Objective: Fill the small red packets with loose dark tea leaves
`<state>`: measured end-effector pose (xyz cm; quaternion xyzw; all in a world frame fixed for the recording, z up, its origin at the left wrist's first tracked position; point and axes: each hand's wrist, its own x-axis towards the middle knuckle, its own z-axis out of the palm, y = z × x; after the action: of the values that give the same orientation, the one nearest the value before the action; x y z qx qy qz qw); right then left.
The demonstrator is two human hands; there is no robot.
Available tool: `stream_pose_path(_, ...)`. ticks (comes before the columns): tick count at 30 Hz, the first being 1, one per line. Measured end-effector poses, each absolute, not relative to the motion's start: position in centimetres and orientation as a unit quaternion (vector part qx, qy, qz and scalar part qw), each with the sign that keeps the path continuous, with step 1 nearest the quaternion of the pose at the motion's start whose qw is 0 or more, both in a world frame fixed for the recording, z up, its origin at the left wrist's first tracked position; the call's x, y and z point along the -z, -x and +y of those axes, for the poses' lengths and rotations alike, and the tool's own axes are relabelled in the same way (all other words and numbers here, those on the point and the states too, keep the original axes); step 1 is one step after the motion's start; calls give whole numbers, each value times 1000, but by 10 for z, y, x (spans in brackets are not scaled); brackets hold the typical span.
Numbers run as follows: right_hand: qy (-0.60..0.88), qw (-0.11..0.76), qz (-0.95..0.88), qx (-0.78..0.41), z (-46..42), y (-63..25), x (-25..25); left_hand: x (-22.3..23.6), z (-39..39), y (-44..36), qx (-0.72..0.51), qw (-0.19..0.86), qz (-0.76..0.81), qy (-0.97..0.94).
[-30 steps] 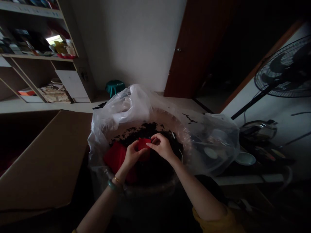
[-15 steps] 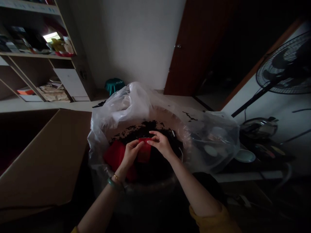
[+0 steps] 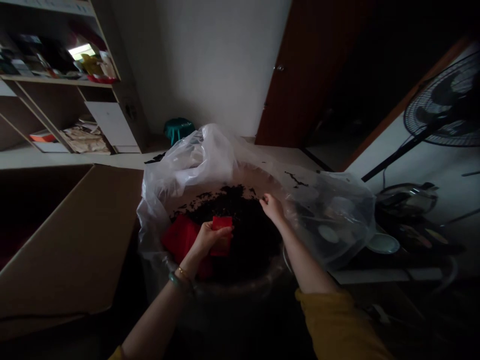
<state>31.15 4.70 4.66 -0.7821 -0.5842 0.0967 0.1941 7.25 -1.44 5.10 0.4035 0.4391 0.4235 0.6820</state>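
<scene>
Far left, the flap of a cardboard box (image 3: 63,240), then a couple of bigger red packets (image 3: 179,240) lying against a dark crumbly heap (image 3: 240,215), all inside a clear plastic liner (image 3: 330,215). Next along, left hand (image 3: 206,240) closed on a small red packet (image 3: 222,237), fingers (image 3: 219,231) wrapped over its top edge, packet hanging just above the heap. Right hand (image 3: 272,207) over by the liner's far side, fingertips (image 3: 267,199) bunched at the plastic; pinching or only touching, impossible to tell. Far right, a pot (image 3: 407,199) and a fan (image 3: 442,100), well apart from all this. Main risks: thin packet slipping from that grip and vanishing into the dark stuff, or a hard tug on the liner tipping crumbs over the rim.
</scene>
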Motion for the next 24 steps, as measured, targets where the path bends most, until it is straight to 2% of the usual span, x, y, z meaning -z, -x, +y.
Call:
stream_pose_path(5,819,96,-557,-97,58,-350,-16,-51,-16,-69,-423,678,438,-413)
stream_pose_path(9,824,60,-555,-95,59,-357,2,-50,-15,-69,-419,681,432,-417)
stream_pose_path(13,821,52,-560,-100,62,-362,0,-55,-17,-67,-415,681,435,-417)
stream_pose_path(18,762,128,-623,-121,61,-349,-32,-59,-20,-62,-420,681,441,-407)
stream_pose_path(21,636,236,-707,-201,47,-318,-54,-56,-18,-59,-424,676,441,-410)
stream_pose_path(24,537,255,-763,-253,21,-281,-71,-54,-17,-57,-428,672,437,-417)
